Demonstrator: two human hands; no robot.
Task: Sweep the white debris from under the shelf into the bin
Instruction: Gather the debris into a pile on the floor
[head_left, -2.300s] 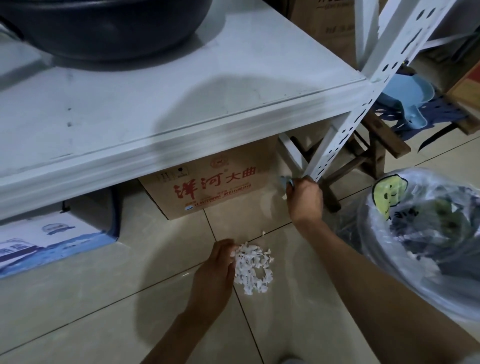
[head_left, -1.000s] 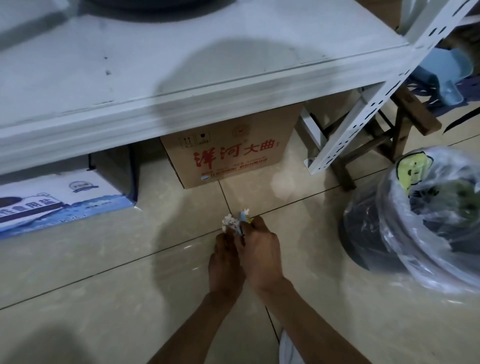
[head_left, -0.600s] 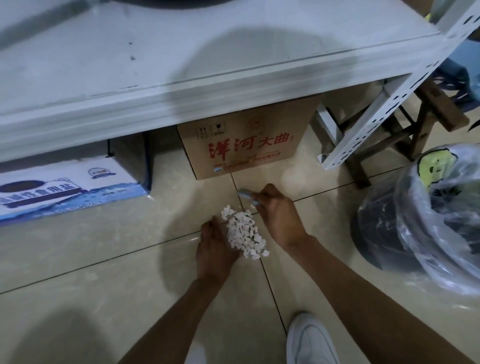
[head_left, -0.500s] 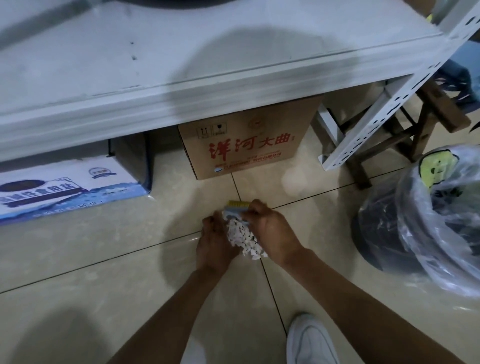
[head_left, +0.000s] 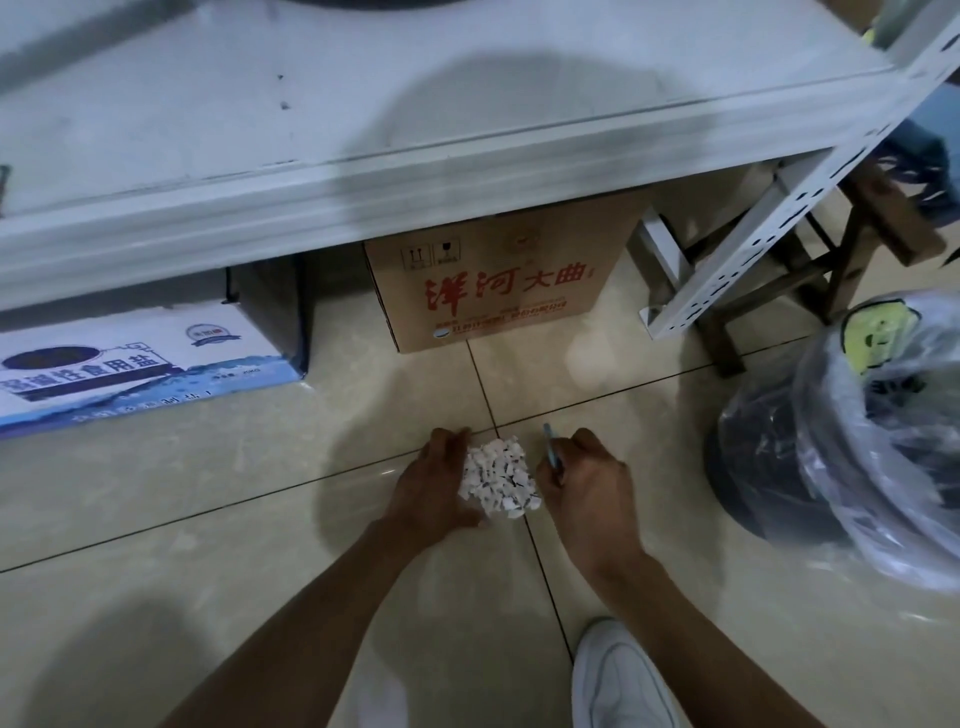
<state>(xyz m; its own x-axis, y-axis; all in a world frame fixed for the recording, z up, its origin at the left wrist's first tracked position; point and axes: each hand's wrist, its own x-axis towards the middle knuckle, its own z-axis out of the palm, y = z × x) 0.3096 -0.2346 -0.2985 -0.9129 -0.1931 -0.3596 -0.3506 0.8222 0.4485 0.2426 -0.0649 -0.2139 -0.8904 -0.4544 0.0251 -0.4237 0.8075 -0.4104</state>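
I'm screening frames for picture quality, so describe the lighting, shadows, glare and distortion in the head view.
Head view: dim, bluish light; a broad soft shadow falls across the shelf and the floor around the white debris; faint glare streaks on the tiles and on the bin liner; wide-angle lens bows the shelf edge; the left hand and right hand look slightly soft.

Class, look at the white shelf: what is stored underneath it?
Under the white shelf stand a brown carton and a blue-and-white box on the floor. Their tops and anything behind them are hidden.
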